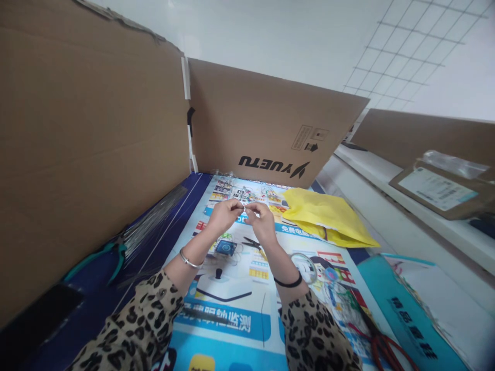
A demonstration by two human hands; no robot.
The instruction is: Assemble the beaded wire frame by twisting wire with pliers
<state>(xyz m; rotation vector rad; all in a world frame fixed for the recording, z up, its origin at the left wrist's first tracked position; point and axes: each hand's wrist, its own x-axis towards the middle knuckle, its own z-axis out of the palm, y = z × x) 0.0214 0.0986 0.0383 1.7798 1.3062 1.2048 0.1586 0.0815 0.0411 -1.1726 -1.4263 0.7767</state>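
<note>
My left hand and my right hand meet above the middle of a printed poster sheet. Thumb and forefinger are pinched together on each. Between the fingertips shows a tiny whitish piece, too small to make out. Just below my right hand lie small pliers with yellowish handles, partly behind the forearm. A dark blue square item rests on the sheet under my left wrist, among thin wires.
Cardboard panels stand at the back and left. Teal-handled pliers and a bundle of thin wires lie left. On the right are a yellow bag, a teal packet, red-handled scissors and a clear round dish.
</note>
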